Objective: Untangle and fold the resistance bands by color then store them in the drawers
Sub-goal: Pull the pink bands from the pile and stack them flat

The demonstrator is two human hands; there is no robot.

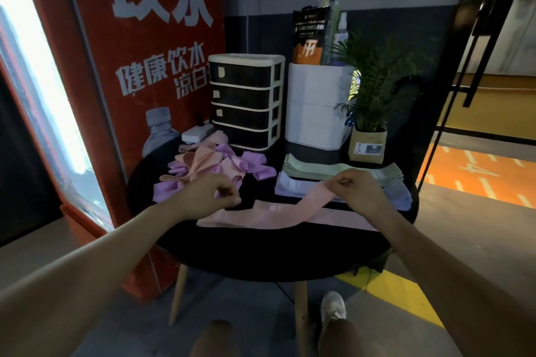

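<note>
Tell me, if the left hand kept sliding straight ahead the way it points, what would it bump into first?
Probably the tangled pile of purple and peach bands, which lies just beyond the left hand on the black table. The drawer unit stands farther back. Depth is hard to judge from this one view.

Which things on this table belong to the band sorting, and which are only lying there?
For the job: pink band, tangled pile, folded stacks, drawers, both hands.
Just there: plant, white box, bottle, black bag.
</note>
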